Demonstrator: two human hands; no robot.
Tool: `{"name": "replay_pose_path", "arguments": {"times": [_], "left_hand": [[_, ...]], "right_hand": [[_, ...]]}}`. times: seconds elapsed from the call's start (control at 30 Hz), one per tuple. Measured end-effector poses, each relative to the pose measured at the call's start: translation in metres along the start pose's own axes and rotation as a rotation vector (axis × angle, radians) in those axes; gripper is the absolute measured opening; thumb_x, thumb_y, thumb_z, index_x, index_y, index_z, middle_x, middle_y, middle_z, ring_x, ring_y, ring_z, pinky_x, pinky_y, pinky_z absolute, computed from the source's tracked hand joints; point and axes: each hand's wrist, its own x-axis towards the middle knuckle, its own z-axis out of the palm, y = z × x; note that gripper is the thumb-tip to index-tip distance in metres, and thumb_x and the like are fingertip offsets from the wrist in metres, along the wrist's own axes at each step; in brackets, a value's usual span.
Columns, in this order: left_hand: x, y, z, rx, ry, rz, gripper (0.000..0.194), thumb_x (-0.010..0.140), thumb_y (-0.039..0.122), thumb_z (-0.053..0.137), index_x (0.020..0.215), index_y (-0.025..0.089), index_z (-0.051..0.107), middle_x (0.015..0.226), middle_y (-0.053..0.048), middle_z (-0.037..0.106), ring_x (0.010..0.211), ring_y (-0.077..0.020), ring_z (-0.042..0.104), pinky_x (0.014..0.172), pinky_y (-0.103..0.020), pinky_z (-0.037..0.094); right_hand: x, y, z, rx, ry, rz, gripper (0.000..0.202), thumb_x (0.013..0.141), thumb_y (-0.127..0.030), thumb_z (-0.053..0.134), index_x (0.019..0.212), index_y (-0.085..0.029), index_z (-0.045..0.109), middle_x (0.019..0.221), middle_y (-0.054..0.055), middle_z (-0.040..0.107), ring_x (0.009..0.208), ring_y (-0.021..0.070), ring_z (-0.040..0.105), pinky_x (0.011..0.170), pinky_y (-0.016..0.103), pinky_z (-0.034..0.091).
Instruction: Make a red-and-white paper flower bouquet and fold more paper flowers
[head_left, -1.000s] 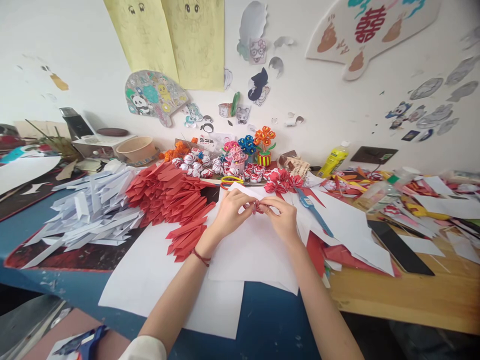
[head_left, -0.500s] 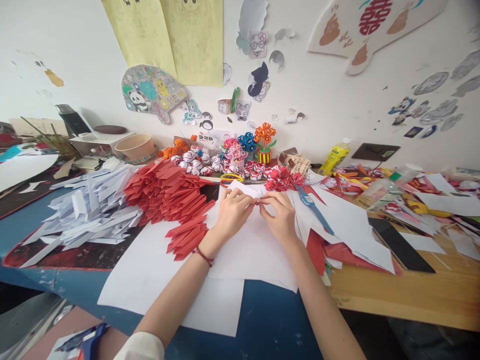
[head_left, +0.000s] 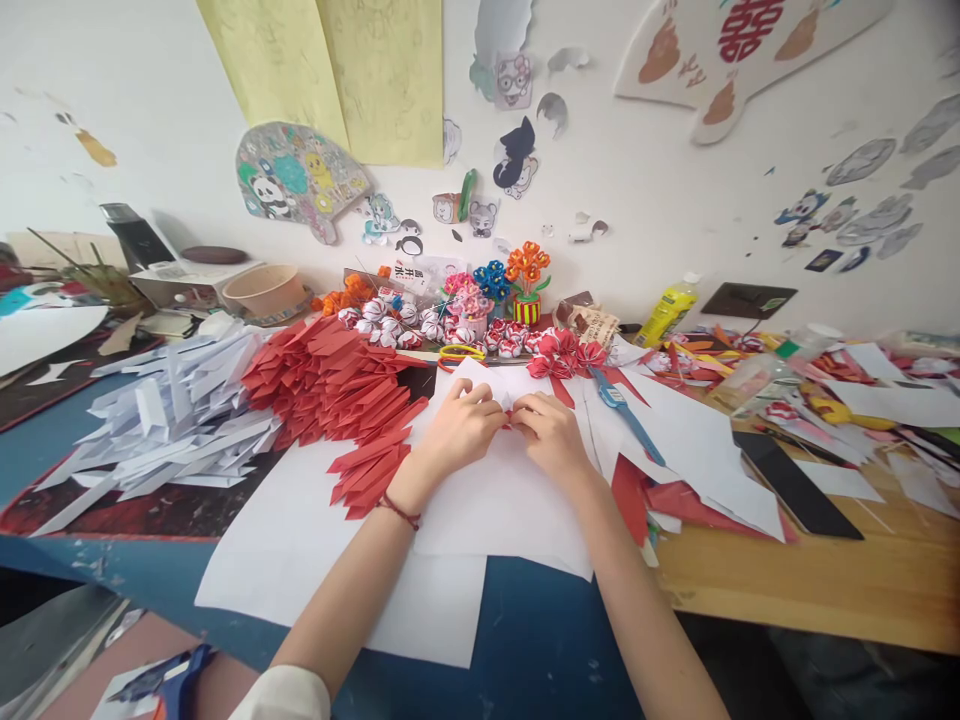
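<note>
Over the white paper sheets (head_left: 510, 510), my left hand (head_left: 469, 420) and my right hand (head_left: 551, 430) meet with bent, closed fingers. Between the fingertips they pinch a small folded paper piece (head_left: 511, 421); a bit of red shows, and the fingers hide most of it. To the left of my left hand lies a heap of folded red paper strips (head_left: 330, 385). Beyond that heap is a pile of folded white paper strips (head_left: 180, 410). Red-and-white paper flowers (head_left: 562, 355) sit just behind my right hand.
A blue watch (head_left: 626, 415) rests on white paper at the right. Further right are a black phone (head_left: 799, 485), a clear bottle (head_left: 757, 380) and paper scraps. Along the wall stand a yellow bottle (head_left: 669, 310), a bowl (head_left: 266, 292) and bead flowers (head_left: 528, 270). Scissors (head_left: 180, 680) lie lower left.
Both hands stay together at the paper piece. My right-hand fingers have curled inward and turned more knuckles-up; the left hand has barely shifted. The view has moved slightly.
</note>
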Motion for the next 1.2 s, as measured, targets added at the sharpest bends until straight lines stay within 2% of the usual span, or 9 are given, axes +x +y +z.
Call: {"name": "replay_pose_path", "arguments": {"times": [0.17, 0.3, 0.4, 0.47, 0.7, 0.9, 1.03, 1.2], "left_hand": [[0.000, 0.002, 0.001, -0.043, -0.052, -0.066, 0.023, 0.089, 0.009, 0.046, 0.087, 0.019, 0.066, 0.082, -0.006, 0.068, 0.087, -0.0210, 0.051, 0.081, -0.039, 0.032], [0.001, 0.005, 0.005, -0.127, 0.004, -0.189, 0.022, 0.091, 0.011, 0.047, 0.091, 0.021, 0.066, 0.085, -0.004, 0.068, 0.086, -0.0199, 0.052, 0.078, -0.038, 0.031], [0.002, 0.008, 0.009, -0.108, 0.060, -0.244, 0.019, 0.095, 0.019, 0.045, 0.092, 0.020, 0.064, 0.085, -0.004, 0.067, 0.085, -0.0204, 0.052, 0.077, -0.038, 0.030], [0.002, 0.008, 0.011, -0.094, 0.071, -0.242, 0.019, 0.096, 0.020, 0.044, 0.093, 0.020, 0.063, 0.086, -0.005, 0.067, 0.086, -0.0207, 0.051, 0.077, -0.038, 0.030], [0.004, 0.006, 0.009, -0.157, 0.043, -0.175, 0.025, 0.092, 0.009, 0.043, 0.099, 0.023, 0.063, 0.090, -0.003, 0.066, 0.090, -0.0203, 0.050, 0.078, -0.036, 0.030], [0.006, 0.008, 0.010, -0.342, 0.018, -0.367, 0.007, 0.091, 0.023, 0.054, 0.088, 0.021, 0.061, 0.096, -0.001, 0.066, 0.089, -0.0190, 0.050, 0.076, -0.034, 0.032], [0.007, 0.009, 0.011, -0.352, 0.069, -0.408, 0.012, 0.090, 0.033, 0.059, 0.088, 0.022, 0.062, 0.097, -0.001, 0.066, 0.091, -0.0197, 0.051, 0.079, -0.034, 0.032], [0.008, 0.010, 0.012, -0.398, 0.131, -0.429, 0.015, 0.092, 0.035, 0.057, 0.087, 0.022, 0.063, 0.097, -0.002, 0.067, 0.091, -0.0190, 0.051, 0.079, -0.033, 0.032]], "right_hand": [[0.000, 0.000, 0.001, -0.016, -0.035, 0.021, 0.025, 0.082, -0.001, 0.052, 0.074, -0.020, 0.065, 0.085, 0.004, 0.065, 0.078, 0.0186, 0.054, 0.071, 0.031, 0.039], [0.001, 0.000, 0.001, -0.024, -0.017, 0.111, 0.023, 0.082, -0.003, 0.051, 0.076, -0.021, 0.063, 0.087, 0.004, 0.062, 0.078, 0.0191, 0.055, 0.070, 0.031, 0.041], [0.002, -0.001, 0.001, -0.001, 0.016, 0.164, 0.025, 0.082, -0.001, 0.049, 0.079, -0.022, 0.062, 0.087, 0.004, 0.061, 0.079, 0.0191, 0.055, 0.069, 0.030, 0.041], [0.002, -0.002, 0.000, 0.011, 0.030, 0.185, 0.026, 0.081, 0.000, 0.047, 0.080, -0.022, 0.062, 0.087, 0.004, 0.060, 0.080, 0.0192, 0.055, 0.068, 0.030, 0.041], [0.004, -0.008, -0.005, -0.031, 0.033, 0.233, 0.023, 0.077, 0.000, 0.052, 0.078, -0.022, 0.059, 0.087, 0.003, 0.059, 0.085, 0.0204, 0.054, 0.073, 0.031, 0.041], [0.003, -0.007, -0.003, 0.040, 0.010, 0.309, 0.023, 0.076, 0.001, 0.049, 0.079, -0.022, 0.054, 0.086, 0.002, 0.059, 0.081, 0.0192, 0.053, 0.068, 0.030, 0.040], [0.004, -0.005, -0.001, 0.134, 0.021, 0.324, 0.020, 0.078, -0.002, 0.048, 0.080, -0.022, 0.052, 0.085, 0.002, 0.058, 0.081, 0.0197, 0.053, 0.068, 0.030, 0.040], [0.005, -0.004, -0.002, 0.207, 0.023, 0.309, 0.018, 0.080, -0.005, 0.045, 0.080, -0.022, 0.050, 0.083, 0.003, 0.056, 0.081, 0.0201, 0.051, 0.069, 0.030, 0.040]]}}
